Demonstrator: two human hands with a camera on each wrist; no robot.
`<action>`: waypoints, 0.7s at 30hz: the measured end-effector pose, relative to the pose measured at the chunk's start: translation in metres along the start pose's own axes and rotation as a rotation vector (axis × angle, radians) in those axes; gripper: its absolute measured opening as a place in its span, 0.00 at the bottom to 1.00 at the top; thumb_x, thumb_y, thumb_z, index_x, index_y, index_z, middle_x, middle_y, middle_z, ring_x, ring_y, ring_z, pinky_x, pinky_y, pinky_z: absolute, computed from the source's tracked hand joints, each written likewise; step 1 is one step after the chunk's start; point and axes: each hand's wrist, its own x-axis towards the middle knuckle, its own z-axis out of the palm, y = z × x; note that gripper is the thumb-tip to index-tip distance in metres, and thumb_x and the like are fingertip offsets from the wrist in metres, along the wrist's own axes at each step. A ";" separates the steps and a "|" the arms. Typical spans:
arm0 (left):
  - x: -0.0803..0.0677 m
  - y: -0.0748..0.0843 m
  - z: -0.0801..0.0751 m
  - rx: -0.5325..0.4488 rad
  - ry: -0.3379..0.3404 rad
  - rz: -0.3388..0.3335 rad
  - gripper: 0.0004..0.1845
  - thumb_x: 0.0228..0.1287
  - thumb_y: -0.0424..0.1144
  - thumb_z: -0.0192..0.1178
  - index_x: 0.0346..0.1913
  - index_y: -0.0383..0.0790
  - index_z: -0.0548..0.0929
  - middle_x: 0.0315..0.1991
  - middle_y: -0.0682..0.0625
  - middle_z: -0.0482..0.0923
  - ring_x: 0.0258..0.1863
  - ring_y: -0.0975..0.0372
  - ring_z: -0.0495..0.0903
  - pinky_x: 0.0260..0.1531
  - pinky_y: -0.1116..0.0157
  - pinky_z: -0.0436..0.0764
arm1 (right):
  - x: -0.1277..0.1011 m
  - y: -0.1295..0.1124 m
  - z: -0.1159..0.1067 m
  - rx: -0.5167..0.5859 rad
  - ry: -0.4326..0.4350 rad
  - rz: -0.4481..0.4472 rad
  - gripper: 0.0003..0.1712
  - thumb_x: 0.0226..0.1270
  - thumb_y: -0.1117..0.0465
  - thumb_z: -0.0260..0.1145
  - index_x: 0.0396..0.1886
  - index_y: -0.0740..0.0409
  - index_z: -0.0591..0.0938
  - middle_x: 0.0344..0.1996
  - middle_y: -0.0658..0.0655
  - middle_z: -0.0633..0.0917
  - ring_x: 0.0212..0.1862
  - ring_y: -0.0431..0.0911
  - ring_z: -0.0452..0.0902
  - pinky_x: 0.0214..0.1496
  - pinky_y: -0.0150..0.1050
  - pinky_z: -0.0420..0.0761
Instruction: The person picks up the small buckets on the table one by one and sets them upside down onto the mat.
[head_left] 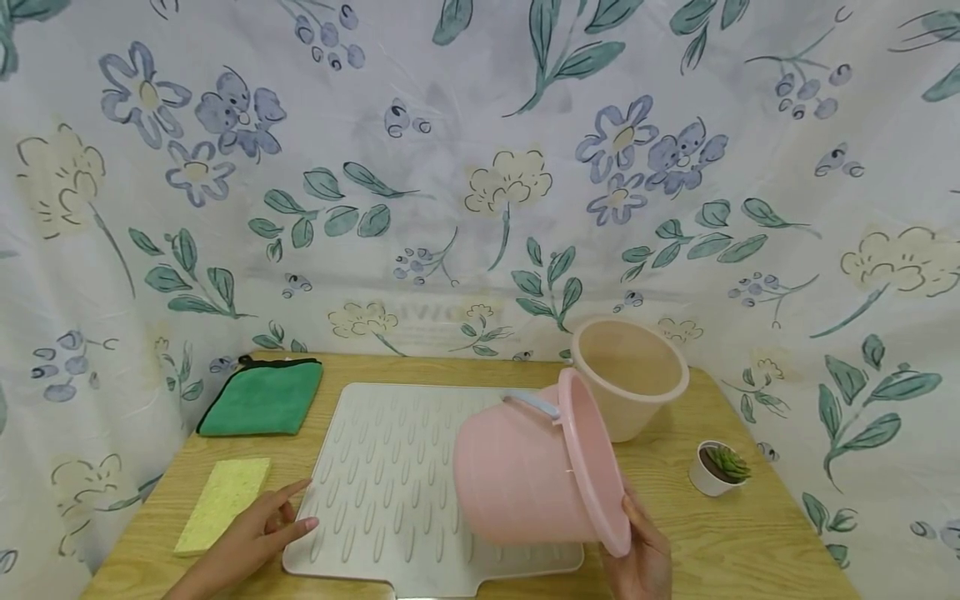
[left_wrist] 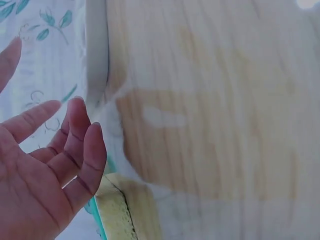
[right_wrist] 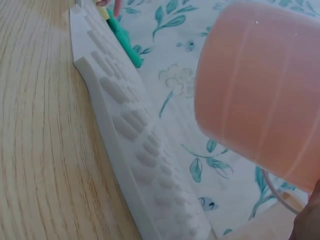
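Observation:
A pink bucket (head_left: 517, 475) is tipped on its side, its mouth turned to the right and its base to the left. My right hand (head_left: 641, 554) grips it by the rim, low on the near right side. In the right wrist view the bucket (right_wrist: 255, 95) hangs above the white ridged draining board (right_wrist: 150, 165). Its handle with a pale grip (head_left: 534, 405) lies against the upper side. My left hand (head_left: 262, 529) holds nothing, its fingers loosely spread by the left edge of the draining board (head_left: 360, 517). Left of that hand lies a yellow sponge (head_left: 225, 496).
A cream bucket (head_left: 630, 408) stands upright behind the pink one. To the right is a small potted succulent (head_left: 708, 479). At the back left lies a green zip pouch (head_left: 262, 402). A floral curtain (head_left: 450, 250) borders the wooden table (head_left: 720, 550) at the back and sides.

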 end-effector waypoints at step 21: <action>0.007 0.034 0.017 -0.337 0.149 0.058 0.27 0.74 0.43 0.40 0.72 0.48 0.48 0.63 0.36 0.54 0.56 0.47 0.70 0.45 0.51 0.77 | 0.001 0.011 -0.001 -0.001 -0.035 -0.001 0.29 0.74 0.65 0.25 0.65 0.66 0.64 0.57 0.63 0.74 0.57 0.51 0.72 0.58 0.40 0.71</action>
